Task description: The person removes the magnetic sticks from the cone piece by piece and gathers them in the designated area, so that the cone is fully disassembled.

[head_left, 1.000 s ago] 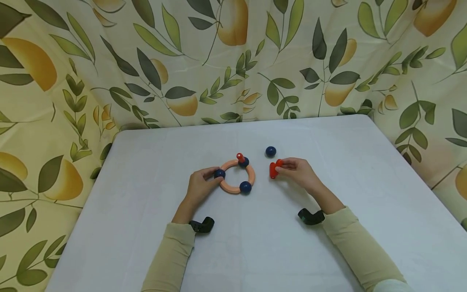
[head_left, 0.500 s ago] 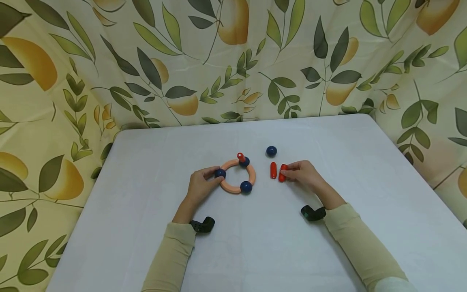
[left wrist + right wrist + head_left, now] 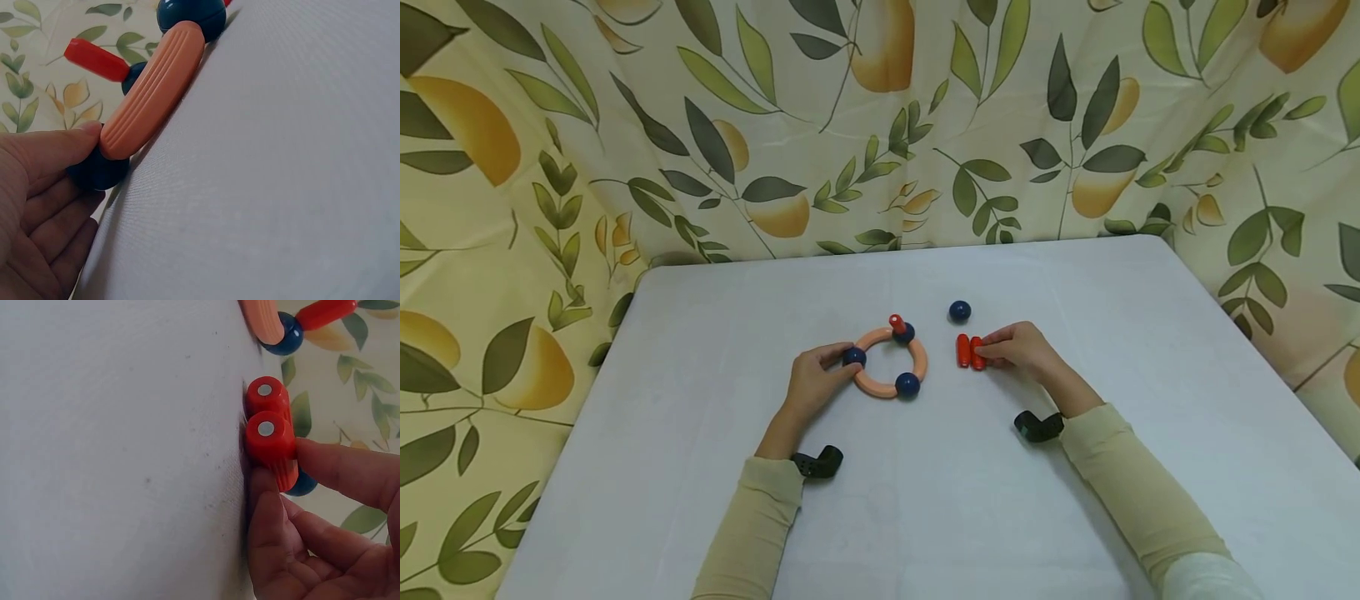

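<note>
A ring of orange curved pieces (image 3: 919, 357) joined by dark blue balls lies on the table. My left hand (image 3: 809, 382) pinches the blue ball (image 3: 853, 357) on its left side. From the ring's far ball (image 3: 907, 333) a red rod (image 3: 897, 322) stands up. Another blue ball (image 3: 907, 384) sits at the near right of the ring. To the right, my right hand (image 3: 1024, 352) pinches a red magnetic rod (image 3: 270, 434) between thumb and fingers. It lies close alongside a second red rod (image 3: 963, 351); both show silvery round ends in the right wrist view.
A loose blue ball (image 3: 959, 312) rests behind the two red rods. The white-covered table (image 3: 895, 500) reaches back to a curtain (image 3: 865, 133) printed with fruit and leaves. A black wrist camera (image 3: 1039, 427) sits at each sleeve cuff.
The right hand first drew its red rod away to the right from the other rod, then brought it back left beside it. The left hand and ring stayed put.
</note>
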Available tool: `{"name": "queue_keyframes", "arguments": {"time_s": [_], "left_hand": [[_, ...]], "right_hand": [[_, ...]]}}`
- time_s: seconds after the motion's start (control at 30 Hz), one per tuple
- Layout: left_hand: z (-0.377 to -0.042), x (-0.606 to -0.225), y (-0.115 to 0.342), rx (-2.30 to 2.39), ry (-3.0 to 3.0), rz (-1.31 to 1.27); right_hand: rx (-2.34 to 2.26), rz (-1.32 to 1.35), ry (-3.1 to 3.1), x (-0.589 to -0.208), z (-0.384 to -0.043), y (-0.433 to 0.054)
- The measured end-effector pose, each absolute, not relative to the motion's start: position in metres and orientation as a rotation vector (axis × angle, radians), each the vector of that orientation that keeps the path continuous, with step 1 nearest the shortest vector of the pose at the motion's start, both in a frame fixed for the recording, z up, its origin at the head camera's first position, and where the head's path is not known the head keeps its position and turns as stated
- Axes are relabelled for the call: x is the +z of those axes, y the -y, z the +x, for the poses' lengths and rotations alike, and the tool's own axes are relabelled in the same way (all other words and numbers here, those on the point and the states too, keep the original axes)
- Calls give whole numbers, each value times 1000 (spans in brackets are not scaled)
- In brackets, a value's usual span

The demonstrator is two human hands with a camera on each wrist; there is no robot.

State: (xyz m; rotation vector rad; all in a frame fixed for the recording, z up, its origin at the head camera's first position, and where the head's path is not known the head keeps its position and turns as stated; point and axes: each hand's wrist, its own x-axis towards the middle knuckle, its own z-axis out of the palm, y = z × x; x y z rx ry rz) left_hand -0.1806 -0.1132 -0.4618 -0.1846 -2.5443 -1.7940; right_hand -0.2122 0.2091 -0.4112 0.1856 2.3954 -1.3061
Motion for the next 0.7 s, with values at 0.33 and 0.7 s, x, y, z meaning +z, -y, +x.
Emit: {"name": "queue_keyframes", "arguments": {"time_s": [0.33,0.7], "left_hand": [[-181,-463,112,-1764,2554,-197],[-188,-451,113,-1679,2678,-150]], "right_hand": [[-1271,205,-2440,-412,-214,-206],[-1238,178,-2541,-408,-214,-209]]}}
